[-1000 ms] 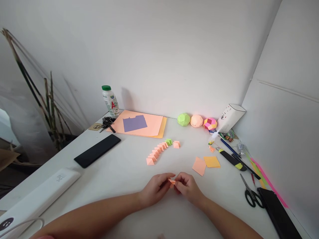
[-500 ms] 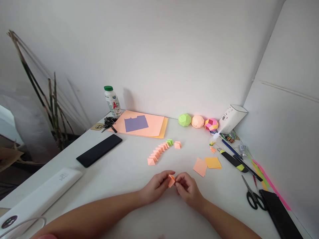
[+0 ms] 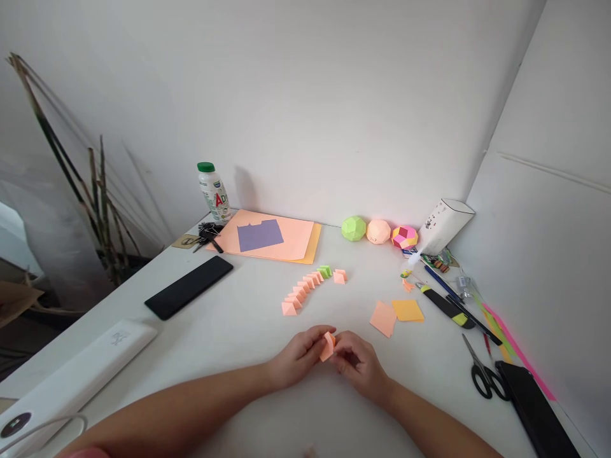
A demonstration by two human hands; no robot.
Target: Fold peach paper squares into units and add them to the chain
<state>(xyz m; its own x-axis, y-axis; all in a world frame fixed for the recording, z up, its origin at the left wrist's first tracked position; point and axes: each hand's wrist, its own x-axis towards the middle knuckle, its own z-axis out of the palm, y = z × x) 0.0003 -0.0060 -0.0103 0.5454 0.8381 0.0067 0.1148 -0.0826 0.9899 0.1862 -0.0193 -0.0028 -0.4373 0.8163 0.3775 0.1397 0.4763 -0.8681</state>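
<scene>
A small folded piece of peach paper (image 3: pixel 327 348) is pinched between the thumb and fingers of my left hand (image 3: pixel 300 356). My right hand (image 3: pixel 361 364) meets it from the right, its thumb and fingertips closed at the paper's edge. Beyond my hands, several folded peach paper pieces (image 3: pixel 302 291) stand in a curved row that ends in green folded pieces (image 3: pixel 324 271). One more peach piece (image 3: pixel 339 277) sits just right of that row. Flat peach squares (image 3: pixel 383 319) and yellow-orange squares (image 3: pixel 407 310) lie beyond my right hand.
Paper balls (image 3: pixel 379 231) line the wall, beside a white paper box (image 3: pixel 445 226). Scissors (image 3: pixel 482 375), a cutter (image 3: pixel 443 305) and a black phone (image 3: pixel 537 407) lie at right. Paper sheets (image 3: pixel 296 236), a bottle (image 3: pixel 214 193), a black slab (image 3: pixel 189 287) and a long white device (image 3: pixel 81 381) are at left.
The folded paper has turned slightly between my fingers and shows a broader face. My right fingertips have shifted a little left, closer against it.
</scene>
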